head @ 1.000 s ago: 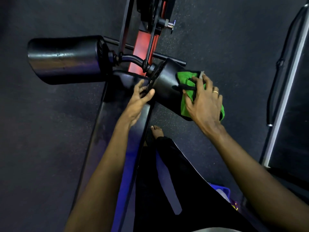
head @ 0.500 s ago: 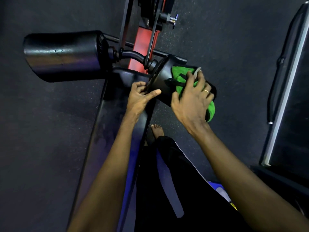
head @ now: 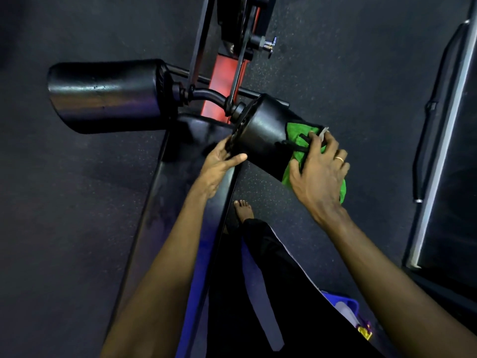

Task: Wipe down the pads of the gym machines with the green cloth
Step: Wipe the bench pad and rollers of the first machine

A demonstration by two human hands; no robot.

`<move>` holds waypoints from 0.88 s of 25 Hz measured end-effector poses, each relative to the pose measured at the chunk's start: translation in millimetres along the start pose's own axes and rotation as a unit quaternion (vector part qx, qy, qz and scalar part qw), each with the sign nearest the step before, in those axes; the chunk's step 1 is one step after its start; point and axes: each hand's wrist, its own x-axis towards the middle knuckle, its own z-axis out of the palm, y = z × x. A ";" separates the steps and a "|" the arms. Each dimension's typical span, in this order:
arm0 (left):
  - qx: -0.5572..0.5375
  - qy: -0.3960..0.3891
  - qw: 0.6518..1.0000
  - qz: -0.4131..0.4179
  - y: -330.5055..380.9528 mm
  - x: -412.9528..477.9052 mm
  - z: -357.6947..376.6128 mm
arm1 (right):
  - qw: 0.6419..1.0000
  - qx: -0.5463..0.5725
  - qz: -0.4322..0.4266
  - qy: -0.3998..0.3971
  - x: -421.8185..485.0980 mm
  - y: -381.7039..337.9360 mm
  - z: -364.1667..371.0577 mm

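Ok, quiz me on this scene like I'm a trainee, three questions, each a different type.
1. True or false: both hands press the green cloth.
2. The green cloth lies on: A) the bench pad, B) the right roller pad, C) the floor.
3. Fill in: the ____ hand grips that pad's inner end.

Key
1. False: only the right hand presses it.
2. B.
3. Left: the left hand curls its fingers round the rim there.
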 end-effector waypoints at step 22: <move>0.075 0.202 0.973 0.087 14.7 -1.0 20.7 | 0.998 0.053 -0.037 -0.006 27.2 -26.8 -10.6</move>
